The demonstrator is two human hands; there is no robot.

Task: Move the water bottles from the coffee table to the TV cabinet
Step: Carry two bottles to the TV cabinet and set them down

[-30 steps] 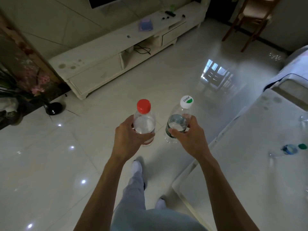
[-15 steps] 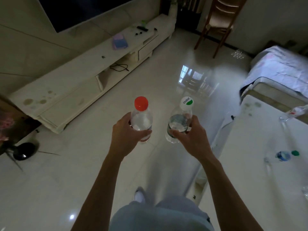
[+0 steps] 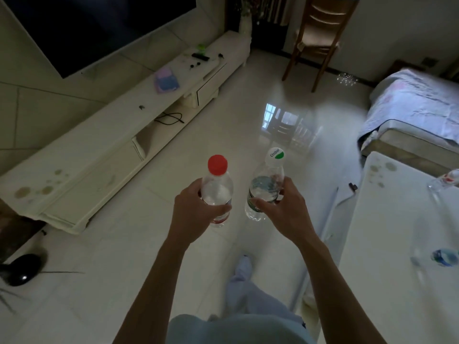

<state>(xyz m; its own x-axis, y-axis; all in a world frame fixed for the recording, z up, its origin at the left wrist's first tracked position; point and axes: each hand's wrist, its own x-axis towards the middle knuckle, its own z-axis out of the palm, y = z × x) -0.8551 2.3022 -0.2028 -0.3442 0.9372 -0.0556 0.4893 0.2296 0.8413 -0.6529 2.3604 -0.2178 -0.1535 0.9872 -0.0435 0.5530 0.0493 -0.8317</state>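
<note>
My left hand (image 3: 192, 217) grips a clear water bottle with a red cap (image 3: 217, 184), held upright over the tiled floor. My right hand (image 3: 285, 212) grips a second clear bottle with a white and green cap (image 3: 267, 184), also upright, close beside the first. The long white TV cabinet (image 3: 104, 150) runs along the wall to the left. The white coffee table (image 3: 397, 244) is on the right. On it lie two more bottles: one with a blue label (image 3: 444, 256) near the right edge and one with a red label (image 3: 444, 181) farther back.
A dark TV (image 3: 82, 28) hangs above the cabinet, whose top carries a purple cloth (image 3: 166, 79), a remote and small items. A wooden chair (image 3: 320, 38) stands at the back. A covered sofa (image 3: 417, 108) is at the right. A black round object (image 3: 21, 269) sits on the floor at the left.
The view has swung right and up: the cabinet and TV show more fully at the left and the coffee table sits nearer on the right. Both hands still hold their bottles upright.
</note>
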